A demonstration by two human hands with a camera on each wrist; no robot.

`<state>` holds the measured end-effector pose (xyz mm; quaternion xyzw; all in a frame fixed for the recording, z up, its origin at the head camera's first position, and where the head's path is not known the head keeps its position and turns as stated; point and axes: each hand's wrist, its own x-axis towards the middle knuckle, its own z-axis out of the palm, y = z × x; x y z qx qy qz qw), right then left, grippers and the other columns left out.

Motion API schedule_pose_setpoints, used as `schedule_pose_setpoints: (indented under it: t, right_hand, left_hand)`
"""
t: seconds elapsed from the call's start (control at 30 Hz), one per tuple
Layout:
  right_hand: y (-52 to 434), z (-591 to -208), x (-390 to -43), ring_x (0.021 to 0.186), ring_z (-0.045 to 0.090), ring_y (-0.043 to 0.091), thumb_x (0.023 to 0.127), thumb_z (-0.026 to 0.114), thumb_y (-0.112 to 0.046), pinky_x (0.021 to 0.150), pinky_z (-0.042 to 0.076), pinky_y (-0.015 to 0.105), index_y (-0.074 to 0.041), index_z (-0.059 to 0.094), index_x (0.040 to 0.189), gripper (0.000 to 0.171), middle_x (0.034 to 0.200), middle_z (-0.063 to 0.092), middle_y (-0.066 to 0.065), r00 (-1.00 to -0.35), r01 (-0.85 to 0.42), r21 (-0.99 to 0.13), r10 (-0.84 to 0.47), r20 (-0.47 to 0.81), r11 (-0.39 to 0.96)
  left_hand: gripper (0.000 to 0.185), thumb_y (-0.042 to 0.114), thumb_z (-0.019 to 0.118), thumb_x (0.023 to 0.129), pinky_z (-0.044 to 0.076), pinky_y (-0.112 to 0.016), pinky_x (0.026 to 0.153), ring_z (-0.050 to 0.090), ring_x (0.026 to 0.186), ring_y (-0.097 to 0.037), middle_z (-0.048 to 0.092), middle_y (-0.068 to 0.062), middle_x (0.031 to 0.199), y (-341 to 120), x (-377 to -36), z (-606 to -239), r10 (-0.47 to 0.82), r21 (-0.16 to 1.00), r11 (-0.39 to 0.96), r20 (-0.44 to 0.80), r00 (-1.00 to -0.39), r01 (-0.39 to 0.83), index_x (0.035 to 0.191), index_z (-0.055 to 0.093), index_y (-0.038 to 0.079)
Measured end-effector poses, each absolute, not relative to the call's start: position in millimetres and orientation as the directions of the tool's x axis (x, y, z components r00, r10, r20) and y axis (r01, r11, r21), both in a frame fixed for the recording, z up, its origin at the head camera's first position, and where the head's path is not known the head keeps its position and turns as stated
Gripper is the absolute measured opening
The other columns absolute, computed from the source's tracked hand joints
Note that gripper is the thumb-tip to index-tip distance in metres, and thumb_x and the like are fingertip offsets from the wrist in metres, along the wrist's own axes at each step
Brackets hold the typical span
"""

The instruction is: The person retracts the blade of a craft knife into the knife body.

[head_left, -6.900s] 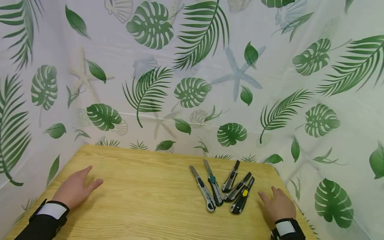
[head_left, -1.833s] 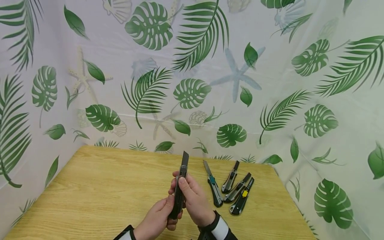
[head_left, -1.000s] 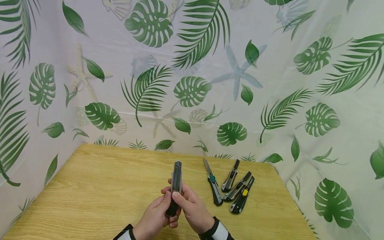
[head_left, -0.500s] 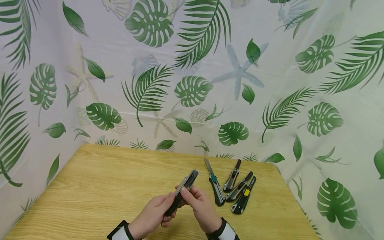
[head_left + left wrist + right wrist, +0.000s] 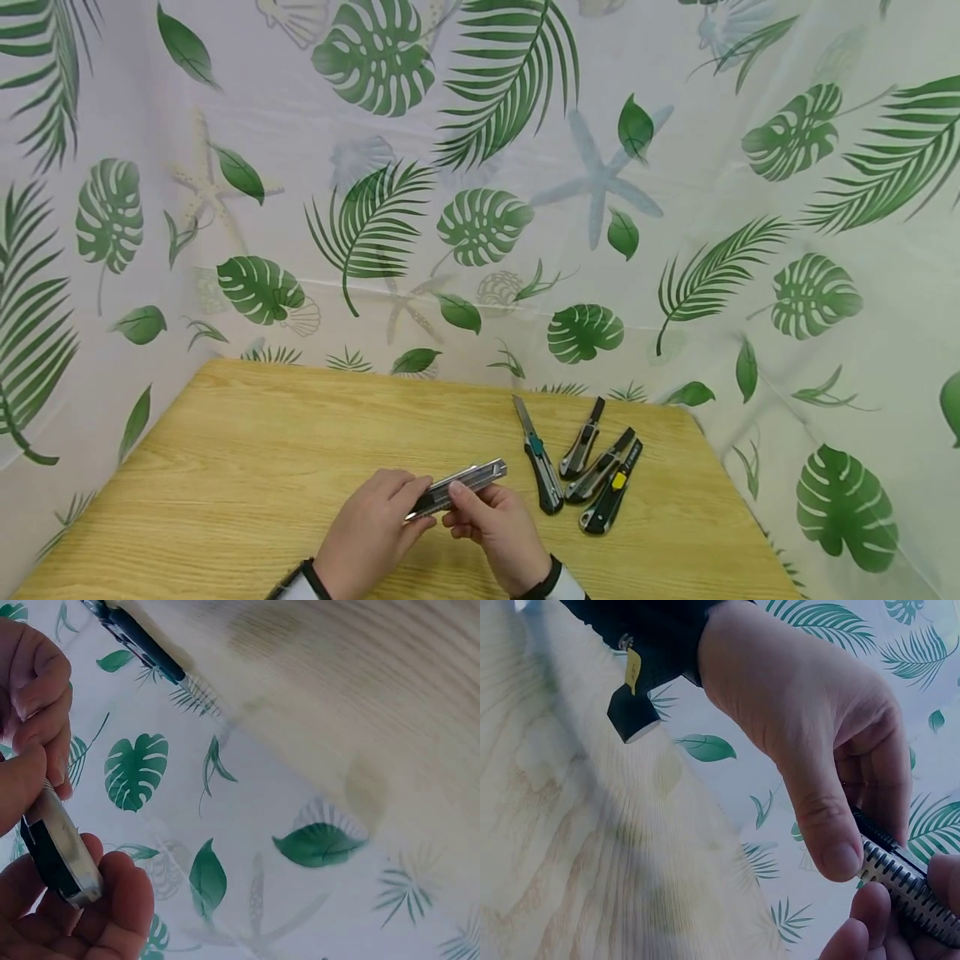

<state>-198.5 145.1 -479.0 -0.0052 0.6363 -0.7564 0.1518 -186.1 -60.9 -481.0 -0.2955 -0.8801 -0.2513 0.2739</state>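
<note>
Grips one end of a silver-and-black box cutter [image 5: 480,477] with the left hand [image 5: 367,527]; pinches it farther along with the right hand [image 5: 502,529]. Holds it slanted above the wooden surface [image 5: 285,442], left of four other cutters [image 5: 600,473] lying close together.

Shiny, ridged metal utility knife [image 5: 477,476]
</note>
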Motion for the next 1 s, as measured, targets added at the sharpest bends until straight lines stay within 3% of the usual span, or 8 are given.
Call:
schedule_pose_setpoints:
  t: [0.17,0.37,0.47,0.6,0.8,1.0]
  right_hand:
    - [148.7,-483.9,-201.8,0.083,0.07,0.015,0.1,0.066,-0.038,0.075,0.058,0.032,0.002,0.068,0.12,0.044,0.098,0.074,0.006,-0.943,0.229,-0.971,-0.264,-0.203,-0.07]
    - [167.1,-487.0,-207.4,0.086,0.07,0.018,0.102,0.063,-0.038,0.077,0.057,0.036,0.004,0.067,0.123,0.047,0.098,0.073,0.006,-0.949,0.164,-0.979,-0.253,-0.19,0.121]
    - [178.8,-489.5,-208.8,0.086,0.069,0.021,0.103,0.063,-0.035,0.076,0.057,0.037,0.006,0.066,0.122,0.045,0.097,0.073,0.007,-0.952,0.105,-0.973,-0.261,-0.158,0.206]
    - [190.1,-494.7,-211.4,0.085,0.069,0.023,0.102,0.064,-0.033,0.075,0.057,0.038,0.006,0.068,0.118,0.043,0.096,0.073,0.007,-0.96,0.072,-0.964,-0.245,-0.136,0.254]
    - [196.8,-502.8,-215.5,0.084,0.07,0.022,0.103,0.064,-0.031,0.074,0.056,0.037,0.006,0.069,0.116,0.04,0.094,0.073,0.005,-0.961,0.079,-0.96,-0.236,-0.145,0.268]
    - [199.1,-503.6,-216.0,0.084,0.07,0.023,0.103,0.063,-0.03,0.074,0.057,0.039,0.005,0.069,0.116,0.038,0.096,0.073,0.009,-0.962,0.064,-0.956,-0.237,-0.136,0.287]
  left_hand:
    - [0.039,0.023,0.09,0.079,0.055,-0.029,0.073,0.059,0.088,-0.01,0.064,0.003,0.097,-71.0,-195.5,-481.5,0.325,0.315,0.754,0.583,-0.744,0.576,0.112,0.074,0.008]
    - [0.036,0.023,0.086,0.084,0.051,-0.032,0.063,0.054,0.071,-0.012,0.062,-0.003,0.088,-115.1,-247.1,-493.8,0.169,0.397,0.841,0.454,-0.875,0.368,0.111,0.074,0.002]
    - [0.037,0.022,0.082,0.088,0.05,-0.037,0.062,0.055,0.068,-0.018,0.062,-0.011,0.087,-145.7,-274.0,-501.7,0.068,0.454,0.857,0.37,-0.927,0.244,0.113,0.073,-0.004]
    - [0.038,0.02,0.077,0.092,0.052,-0.046,0.066,0.061,0.072,-0.03,0.064,-0.021,0.09,-174.8,-297.5,-503.8,-0.024,0.489,0.862,0.304,-0.952,0.135,0.111,0.07,-0.012]
    - [0.026,0.017,0.073,0.093,0.047,-0.04,0.058,0.056,0.062,-0.026,0.062,-0.016,0.077,-187.8,-310.6,-503.4,-0.045,0.468,0.882,0.2,-0.979,0.055,0.089,0.072,-0.009]
    - [0.033,0.019,0.074,0.089,0.039,-0.034,0.05,0.049,0.052,-0.023,0.054,-0.007,0.059,-187.9,-310.4,-498.4,-0.016,0.403,0.915,0.089,-0.996,0.021,0.064,0.059,0.004]
